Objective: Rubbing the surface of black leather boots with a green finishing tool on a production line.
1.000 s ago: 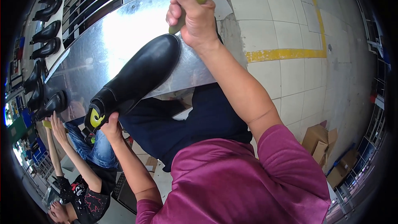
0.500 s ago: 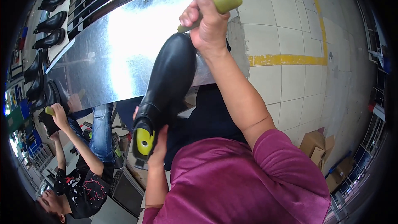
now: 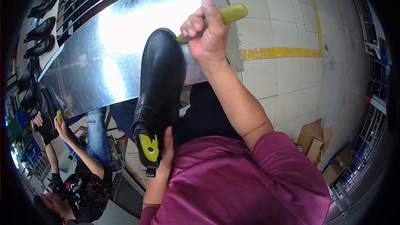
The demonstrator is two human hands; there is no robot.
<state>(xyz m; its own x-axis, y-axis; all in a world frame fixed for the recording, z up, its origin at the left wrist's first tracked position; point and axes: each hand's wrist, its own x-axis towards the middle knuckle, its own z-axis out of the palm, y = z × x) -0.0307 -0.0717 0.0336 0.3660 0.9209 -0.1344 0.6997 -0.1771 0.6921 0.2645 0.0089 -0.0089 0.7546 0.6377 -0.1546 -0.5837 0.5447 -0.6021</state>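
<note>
A black leather ankle boot (image 3: 162, 66) lies lengthwise before me, toe pointing away over the metal table. From its opening shows a yellow-green shoe last (image 3: 148, 146) with a round metal-rimmed hole. My left hand (image 3: 167, 148) holds the boot near the heel from its right side; most of its fingers are hidden beneath. Gripped in my right hand (image 3: 210, 37) is an olive-green oblong pad (image 3: 234, 13). The pad's near tip is at the right side of the boot's toe, apparently touching it.
The shiny metal table (image 3: 83, 66) has a rack of bars (image 3: 89, 0) behind it. Several black boots (image 3: 41, 29) line the left. A co-worker (image 3: 83, 183) there handles a boot and a similar pad. Cardboard boxes (image 3: 312, 141) stand on the tiled floor at right.
The boot's toe has swung left. My right hand and the pad have come slightly nearer, from the toe's tip to its right side. The co-worker's hands have shifted.
</note>
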